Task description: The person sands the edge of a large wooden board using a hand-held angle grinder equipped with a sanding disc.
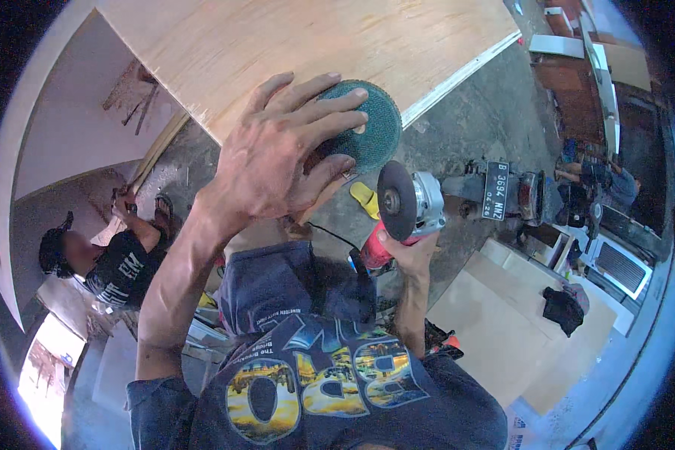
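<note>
Above grey floor (pixel 491 101), pale plywood (pixel 307 45), green disc (pixel 380 136)

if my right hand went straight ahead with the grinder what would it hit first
Probably the plywood board, near its pale edge: the right hand and angle grinder point that way, though depth is unclear.

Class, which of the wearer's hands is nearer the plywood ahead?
Left. The left hand, on the green disc, overlaps the plywood in view; the right hand, gripping the grinder, shows clear below it.
</note>
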`<action>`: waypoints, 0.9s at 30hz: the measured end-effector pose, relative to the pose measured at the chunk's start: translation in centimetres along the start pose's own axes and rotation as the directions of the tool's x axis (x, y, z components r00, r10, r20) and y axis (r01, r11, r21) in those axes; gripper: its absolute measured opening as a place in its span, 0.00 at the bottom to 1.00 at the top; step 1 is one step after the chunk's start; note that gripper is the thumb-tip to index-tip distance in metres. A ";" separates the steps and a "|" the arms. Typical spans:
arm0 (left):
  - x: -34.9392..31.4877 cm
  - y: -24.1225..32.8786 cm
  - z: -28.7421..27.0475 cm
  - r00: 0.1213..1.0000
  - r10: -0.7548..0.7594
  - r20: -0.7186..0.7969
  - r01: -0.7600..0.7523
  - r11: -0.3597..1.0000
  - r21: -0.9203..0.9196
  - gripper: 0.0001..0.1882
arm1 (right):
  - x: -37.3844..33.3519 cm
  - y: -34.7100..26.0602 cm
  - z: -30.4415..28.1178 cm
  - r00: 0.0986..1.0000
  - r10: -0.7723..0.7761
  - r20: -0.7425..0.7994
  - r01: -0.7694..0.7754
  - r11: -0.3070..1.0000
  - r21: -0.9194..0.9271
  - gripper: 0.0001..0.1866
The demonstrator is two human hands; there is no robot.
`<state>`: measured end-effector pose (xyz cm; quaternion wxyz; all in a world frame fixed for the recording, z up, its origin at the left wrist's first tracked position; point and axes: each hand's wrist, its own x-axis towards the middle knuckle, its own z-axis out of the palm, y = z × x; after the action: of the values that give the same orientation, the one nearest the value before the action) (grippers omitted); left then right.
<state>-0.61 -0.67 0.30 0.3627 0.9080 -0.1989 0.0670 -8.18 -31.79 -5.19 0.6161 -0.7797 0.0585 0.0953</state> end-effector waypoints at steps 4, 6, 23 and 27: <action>-0.2 0.0 -0.1 1.000 0.004 0.008 -0.004 1.000 0.023 0.28 | -0.1 -0.3 0.2 1.000 -0.021 -0.018 0.021 0.999 0.039 0.45; -0.2 0.2 -0.3 1.000 0.014 0.007 -0.015 0.999 0.042 0.28 | -0.4 -0.6 0.4 1.000 -0.002 0.015 0.001 0.998 0.066 0.46; -1.6 2.9 0.8 0.946 0.106 -0.306 -0.118 0.993 -0.019 0.23 | -3.1 -1.2 -2.0 0.953 0.101 -0.285 0.113 0.755 0.646 0.31; -1.7 5.0 0.5 0.911 -0.226 -0.345 0.115 0.943 -0.312 0.15 | -4.5 -0.6 -2.7 0.954 0.143 -0.264 0.089 0.706 0.703 0.27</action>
<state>-4.20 -3.78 2.70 0.5255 0.8303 -0.0524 0.1781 -12.23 -34.36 -3.06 0.8498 -0.4879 0.1946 -0.0444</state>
